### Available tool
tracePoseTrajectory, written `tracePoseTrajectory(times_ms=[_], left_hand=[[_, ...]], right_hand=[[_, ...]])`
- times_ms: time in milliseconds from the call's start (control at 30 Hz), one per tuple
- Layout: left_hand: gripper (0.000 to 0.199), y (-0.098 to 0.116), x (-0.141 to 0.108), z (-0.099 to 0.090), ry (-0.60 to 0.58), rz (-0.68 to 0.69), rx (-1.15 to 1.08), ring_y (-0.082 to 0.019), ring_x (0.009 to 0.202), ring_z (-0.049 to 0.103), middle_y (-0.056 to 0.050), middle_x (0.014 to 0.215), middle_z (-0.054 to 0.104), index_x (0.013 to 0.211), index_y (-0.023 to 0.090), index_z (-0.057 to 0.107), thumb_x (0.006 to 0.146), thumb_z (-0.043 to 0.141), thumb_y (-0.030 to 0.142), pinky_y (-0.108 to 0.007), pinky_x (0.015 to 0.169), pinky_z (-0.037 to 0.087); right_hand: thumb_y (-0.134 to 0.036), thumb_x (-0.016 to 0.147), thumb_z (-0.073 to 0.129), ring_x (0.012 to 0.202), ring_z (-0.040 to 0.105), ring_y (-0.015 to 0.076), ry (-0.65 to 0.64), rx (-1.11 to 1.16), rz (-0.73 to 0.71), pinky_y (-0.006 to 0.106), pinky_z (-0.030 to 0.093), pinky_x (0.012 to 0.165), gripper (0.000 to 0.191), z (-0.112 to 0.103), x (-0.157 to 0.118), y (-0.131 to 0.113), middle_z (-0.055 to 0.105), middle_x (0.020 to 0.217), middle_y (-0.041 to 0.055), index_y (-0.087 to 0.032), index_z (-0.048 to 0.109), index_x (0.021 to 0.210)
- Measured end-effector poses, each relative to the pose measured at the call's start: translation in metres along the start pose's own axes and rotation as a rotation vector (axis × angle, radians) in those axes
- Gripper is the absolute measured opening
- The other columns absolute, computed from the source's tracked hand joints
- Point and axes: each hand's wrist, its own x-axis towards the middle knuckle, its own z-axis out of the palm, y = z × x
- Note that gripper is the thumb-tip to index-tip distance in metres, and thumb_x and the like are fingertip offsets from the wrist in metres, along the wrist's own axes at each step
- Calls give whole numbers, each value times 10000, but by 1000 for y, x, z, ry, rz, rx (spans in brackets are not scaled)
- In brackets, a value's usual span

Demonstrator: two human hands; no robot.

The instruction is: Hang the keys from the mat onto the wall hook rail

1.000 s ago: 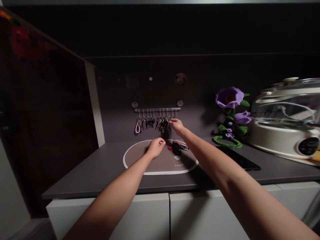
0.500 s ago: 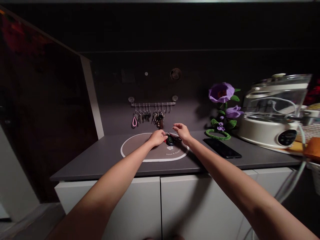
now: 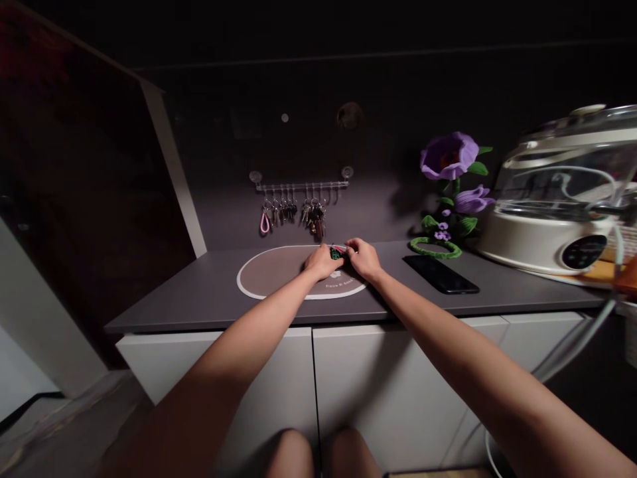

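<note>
Over the oval brown mat (image 3: pixel 271 272) with a white rim, my left hand (image 3: pixel 321 263) is closed on a small dark key fob (image 3: pixel 336 253) with green marks. Part of the fob is covered by the fingers, and a bit of red shows beside it. Close on its right, my right hand (image 3: pixel 365 259) has its thumb and fingers pressed together at the fob's edge. What lies in that pinch is too small and dark to make out. Behind the hands, several bunches of keys (image 3: pixel 314 214) hang from a clear hook rail (image 3: pixel 302 186) on the wall.
A black phone (image 3: pixel 440 273) lies on the grey counter (image 3: pixel 169 292) to the right. Behind it stands a purple flower ornament (image 3: pixel 450 158) with a green ring base. A cream appliance (image 3: pixel 532 242) with a clear top fills the right side, its cable hanging down.
Both hands have closed in on the key fob, which lay on the mat between them. The left hand now wraps it, and the right has come down beside it. The view has tilted downward.
</note>
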Motion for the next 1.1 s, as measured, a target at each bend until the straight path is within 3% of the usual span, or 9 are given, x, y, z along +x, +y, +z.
tracePoseTrajectory(times_ms=[300,500,700,1100], left_hand=[[424,-29,15,-2,20,-21,-229,-171,717,574,-70,848,647,905,133,585,533,699,302,-251,623,402],[172,-32,15,-12,-15,-104,-548,-111,559,540,-11,614,596,715,118,588,581,667,190,-248,595,433],[213,-29,18,-21,96,-160,-851,-103,593,567,-2,640,581,742,123,547,575,678,125,-280,661,493],[277,-21,20,-40,245,-80,-1083,-132,765,610,-35,825,607,869,126,538,631,671,173,-324,733,501]], right_hand=[[-179,757,462,820,578,157,-29,-9,0,255,412,757,215,1,3,0,657,906,67,-173,620,903],[-206,772,472,807,571,162,-65,-35,-78,256,403,730,193,0,2,-3,659,889,62,-172,618,892],[-256,784,486,795,567,157,-83,-38,-124,252,401,728,189,0,1,-7,656,893,56,-178,623,889],[-242,775,444,845,547,157,-91,-23,-218,264,399,770,259,0,-1,-9,628,942,59,-173,599,972]])
